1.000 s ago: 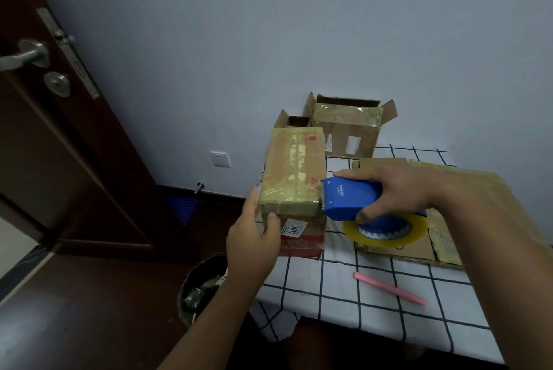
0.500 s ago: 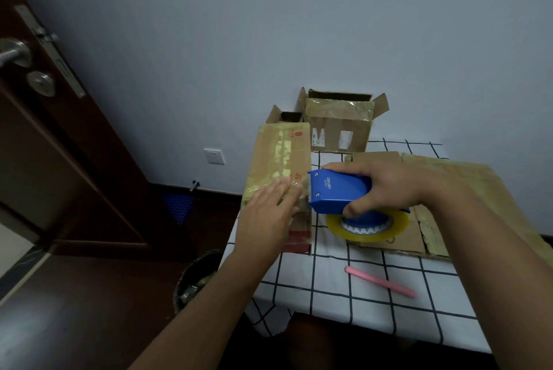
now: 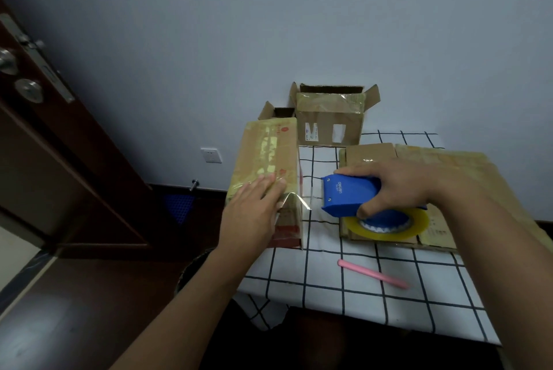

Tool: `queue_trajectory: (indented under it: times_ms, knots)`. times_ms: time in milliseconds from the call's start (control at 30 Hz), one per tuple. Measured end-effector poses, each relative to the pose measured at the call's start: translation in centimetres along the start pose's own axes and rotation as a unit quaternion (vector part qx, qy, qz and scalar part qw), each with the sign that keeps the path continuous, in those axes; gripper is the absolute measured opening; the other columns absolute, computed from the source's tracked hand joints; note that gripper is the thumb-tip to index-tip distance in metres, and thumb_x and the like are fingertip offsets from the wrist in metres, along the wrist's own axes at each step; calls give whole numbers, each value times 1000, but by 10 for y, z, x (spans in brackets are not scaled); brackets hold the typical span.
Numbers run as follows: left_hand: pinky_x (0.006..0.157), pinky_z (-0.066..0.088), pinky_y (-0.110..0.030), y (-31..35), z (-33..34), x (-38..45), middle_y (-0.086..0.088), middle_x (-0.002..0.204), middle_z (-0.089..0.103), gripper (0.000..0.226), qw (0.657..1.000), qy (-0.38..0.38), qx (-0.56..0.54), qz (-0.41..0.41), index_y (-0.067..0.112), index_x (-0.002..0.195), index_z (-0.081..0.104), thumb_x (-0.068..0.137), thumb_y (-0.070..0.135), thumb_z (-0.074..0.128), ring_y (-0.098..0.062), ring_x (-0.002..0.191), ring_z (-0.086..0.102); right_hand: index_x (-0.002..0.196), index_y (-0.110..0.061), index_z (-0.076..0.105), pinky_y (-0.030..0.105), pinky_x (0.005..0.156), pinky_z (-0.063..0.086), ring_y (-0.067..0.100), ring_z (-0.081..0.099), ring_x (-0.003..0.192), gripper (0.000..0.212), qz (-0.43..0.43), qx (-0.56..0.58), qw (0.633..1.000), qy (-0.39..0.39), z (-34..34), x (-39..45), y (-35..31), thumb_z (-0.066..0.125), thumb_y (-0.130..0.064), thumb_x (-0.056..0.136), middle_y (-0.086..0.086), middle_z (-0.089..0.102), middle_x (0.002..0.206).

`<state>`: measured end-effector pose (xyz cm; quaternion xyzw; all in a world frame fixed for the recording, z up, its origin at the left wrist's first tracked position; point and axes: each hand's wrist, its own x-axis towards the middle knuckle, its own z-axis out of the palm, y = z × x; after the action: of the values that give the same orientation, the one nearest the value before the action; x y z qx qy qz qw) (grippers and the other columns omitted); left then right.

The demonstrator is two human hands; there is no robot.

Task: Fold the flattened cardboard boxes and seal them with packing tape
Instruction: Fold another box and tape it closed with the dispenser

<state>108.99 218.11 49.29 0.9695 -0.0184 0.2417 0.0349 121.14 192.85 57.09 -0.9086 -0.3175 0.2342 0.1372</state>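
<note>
A folded cardboard box point(image 3: 266, 154) with taped top stands on the left edge of the checked table point(image 3: 359, 288). My left hand point(image 3: 254, 208) lies flat on the box's near top edge, fingers straight, pressing the tape down. My right hand point(image 3: 392, 187) grips a blue tape dispenser point(image 3: 347, 193) with a yellowish tape roll point(image 3: 389, 227), a short way right of the box. A strip of clear tape point(image 3: 299, 200) stretches from the box's corner to the dispenser. Flattened cardboard point(image 3: 419, 160) lies under my right hand.
Two open-topped cardboard boxes point(image 3: 329, 121) stand at the back by the wall. A pink stick-like tool point(image 3: 372, 274) lies on the tablecloth near the front. A waste bin point(image 3: 191, 271) sits on the floor left of the table, and a dark door point(image 3: 45, 145) stands at left.
My left hand went from holding the box's near end to lying flat on its top. The dispenser moved right, away from the box, drawing out a strip of tape.
</note>
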Motion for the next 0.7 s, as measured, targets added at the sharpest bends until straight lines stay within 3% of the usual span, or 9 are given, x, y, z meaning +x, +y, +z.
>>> queue_trajectory:
  times_ms: [167, 300, 433, 600, 700]
  knots:
    - [103, 46, -50, 10, 0, -1, -8, 137, 57, 51, 1000, -27, -4, 4, 20, 135, 54, 87, 25, 70, -29, 126, 53, 144, -57, 29, 41, 95, 48, 20, 53, 108, 85, 26, -111, 993, -23, 0, 12, -21, 73, -53, 71, -6, 49, 130]
    - [104, 45, -48, 13, 2, 1, -6, 136, 58, 54, 1000, -29, 8, 7, 21, 134, 55, 83, 24, 72, -27, 125, 54, 144, -48, 37, 41, 91, 50, 21, 54, 104, 82, 39, -137, 988, -52, 7, 31, -49, 73, -50, 71, -4, 51, 126]
    - [104, 45, -49, 9, 0, -2, -5, 137, 56, 50, 999, -34, -5, 3, 21, 136, 54, 87, 23, 65, -27, 127, 51, 140, -36, 50, 39, 90, 53, 20, 60, 107, 80, 97, -245, 959, -102, 29, 46, -53, 78, -46, 67, -2, 59, 130]
    - [117, 22, -43, 22, -8, -2, -4, 148, 44, 63, 997, -68, -26, -27, 21, 142, 46, 85, 46, 50, -23, 139, 37, 152, -45, 25, 36, 92, 44, 24, 51, 123, 89, 133, -81, 988, 0, 32, 25, -17, 65, -71, 76, -2, 47, 145]
    - [117, 22, -43, 28, -7, 0, -3, 144, 48, 65, 997, -53, -34, -46, 21, 135, 51, 82, 58, 47, -22, 135, 40, 153, -47, 17, 39, 93, 41, 27, 48, 128, 67, 137, -14, 986, 98, 38, 17, 2, 43, -66, 93, 4, 46, 148]
